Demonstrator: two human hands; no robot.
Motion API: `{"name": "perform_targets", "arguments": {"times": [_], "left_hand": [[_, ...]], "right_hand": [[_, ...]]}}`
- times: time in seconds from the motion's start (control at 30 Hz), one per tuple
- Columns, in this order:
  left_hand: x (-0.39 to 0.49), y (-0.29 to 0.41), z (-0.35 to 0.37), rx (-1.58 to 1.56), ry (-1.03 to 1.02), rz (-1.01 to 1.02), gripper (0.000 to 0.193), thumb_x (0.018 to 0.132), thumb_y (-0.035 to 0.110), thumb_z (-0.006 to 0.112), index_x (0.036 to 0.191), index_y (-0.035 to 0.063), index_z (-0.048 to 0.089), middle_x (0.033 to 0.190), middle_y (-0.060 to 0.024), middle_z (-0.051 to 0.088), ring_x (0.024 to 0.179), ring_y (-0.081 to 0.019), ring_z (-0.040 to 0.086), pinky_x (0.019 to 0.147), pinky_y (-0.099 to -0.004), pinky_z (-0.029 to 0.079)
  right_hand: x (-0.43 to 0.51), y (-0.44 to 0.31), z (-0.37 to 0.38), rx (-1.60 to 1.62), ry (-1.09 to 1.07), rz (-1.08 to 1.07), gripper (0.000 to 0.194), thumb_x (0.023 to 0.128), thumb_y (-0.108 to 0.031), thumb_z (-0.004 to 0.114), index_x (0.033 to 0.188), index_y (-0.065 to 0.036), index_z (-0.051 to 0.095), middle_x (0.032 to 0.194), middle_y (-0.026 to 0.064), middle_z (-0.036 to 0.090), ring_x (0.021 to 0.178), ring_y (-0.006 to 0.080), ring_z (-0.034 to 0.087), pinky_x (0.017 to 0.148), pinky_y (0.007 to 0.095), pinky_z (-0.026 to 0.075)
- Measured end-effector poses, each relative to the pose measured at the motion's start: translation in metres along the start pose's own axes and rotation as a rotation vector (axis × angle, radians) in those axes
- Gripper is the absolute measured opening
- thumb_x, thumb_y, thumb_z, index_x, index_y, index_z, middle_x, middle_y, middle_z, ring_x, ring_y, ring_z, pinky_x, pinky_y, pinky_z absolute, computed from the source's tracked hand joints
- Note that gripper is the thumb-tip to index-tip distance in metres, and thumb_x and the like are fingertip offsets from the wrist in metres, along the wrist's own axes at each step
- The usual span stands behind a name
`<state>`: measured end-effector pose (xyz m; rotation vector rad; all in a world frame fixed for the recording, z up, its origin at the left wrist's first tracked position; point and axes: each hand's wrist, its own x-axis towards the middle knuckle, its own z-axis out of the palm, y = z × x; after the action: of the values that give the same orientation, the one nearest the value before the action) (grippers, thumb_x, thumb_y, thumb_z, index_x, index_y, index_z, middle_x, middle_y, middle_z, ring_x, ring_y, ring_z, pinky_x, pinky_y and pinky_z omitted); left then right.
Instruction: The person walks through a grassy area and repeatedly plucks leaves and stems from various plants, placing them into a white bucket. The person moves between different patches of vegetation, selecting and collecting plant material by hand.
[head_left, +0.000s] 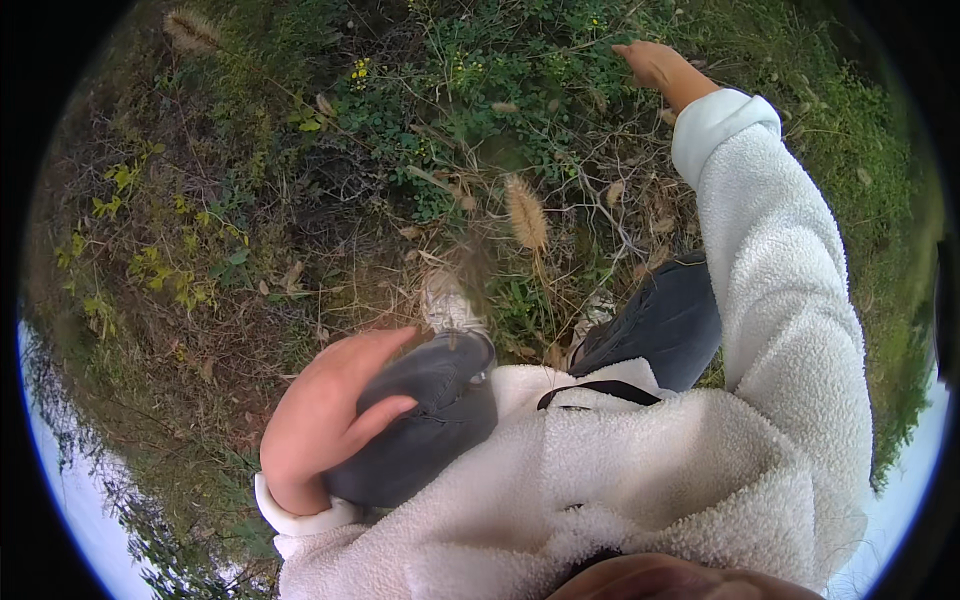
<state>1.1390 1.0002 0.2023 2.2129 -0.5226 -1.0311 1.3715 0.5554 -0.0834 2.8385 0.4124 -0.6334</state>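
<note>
My right hand (651, 64) reaches far forward at the upper right, over low green plants (555, 71) with small yellow flowers. Its fingers point left among the leaves; whether they grip a stem cannot be told. My left hand (330, 409) is raised beside my bent left knee, its thumb and fingers apart with nothing between them. Both arms wear a white fleece jacket (787, 247) with turned-back cuffs. Below lie my dark grey trousers (442, 442) and a light shoe (448, 300) on dry grass.
A brown bristly grass seed head (526, 213) stands upright before my feet. Bare twigs (611, 217) tangle near my right knee. Yellow-green leafy shoots (161, 274) grow on the left, and another seed head (190, 30) is at the upper left.
</note>
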Motion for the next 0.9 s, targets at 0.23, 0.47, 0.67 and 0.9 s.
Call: {"name": "perform_targets", "arguments": {"times": [0.23, 0.47, 0.67, 0.9], "left_hand": [[0.006, -0.006, -0.002, 0.005, 0.142, -0.026, 0.046, 0.080, 0.015, 0.064, 0.122, 0.0017, 0.052, 0.118, -0.0187, 0.056, 0.110, -0.0360, 0.053, 0.094, -0.0401, 0.042], [0.043, -0.024, -0.006, 0.040, 0.441, 0.095, 0.035, 0.082, 0.009, 0.060, 0.116, 0.0010, 0.055, 0.116, -0.0179, 0.058, 0.108, -0.0344, 0.055, 0.093, -0.0384, 0.043], [0.089, -0.050, -0.018, 0.120, 0.593, 0.209, 0.028, 0.085, 0.010, 0.057, 0.112, 0.0028, 0.059, 0.116, -0.0131, 0.060, 0.107, -0.0279, 0.057, 0.093, -0.0350, 0.043], [0.207, -0.108, -0.029, -0.778, 0.312, -0.079, 0.031, 0.092, 0.017, 0.048, 0.114, -0.0023, 0.057, 0.118, -0.0148, 0.057, 0.105, -0.0232, 0.058, 0.088, -0.0356, 0.047]], "right_hand": [[0.020, -0.004, -0.046, 0.146, 0.015, -0.174, 0.022, 0.089, -0.021, 0.056, 0.084, -0.001, 0.064, 0.082, 0.0146, 0.065, 0.075, 0.0292, 0.061, 0.070, 0.0408, 0.050], [-0.004, -0.067, -0.159, 0.771, 0.179, -0.135, 0.023, 0.085, -0.021, 0.054, 0.082, -0.003, 0.067, 0.067, 0.0082, 0.065, 0.061, 0.0150, 0.062, 0.059, 0.0319, 0.050], [-0.067, -0.122, -0.215, 0.637, 0.208, -0.274, 0.024, 0.085, -0.020, 0.055, 0.073, -0.002, 0.065, 0.065, 0.0085, 0.065, 0.064, 0.0160, 0.064, 0.060, 0.0312, 0.049], [-0.110, -0.165, -0.201, 0.405, 0.354, -0.413, 0.023, 0.088, -0.023, 0.055, 0.075, -0.006, 0.062, 0.066, 0.0126, 0.058, 0.066, 0.0317, 0.057, 0.063, 0.0421, 0.048]]}}
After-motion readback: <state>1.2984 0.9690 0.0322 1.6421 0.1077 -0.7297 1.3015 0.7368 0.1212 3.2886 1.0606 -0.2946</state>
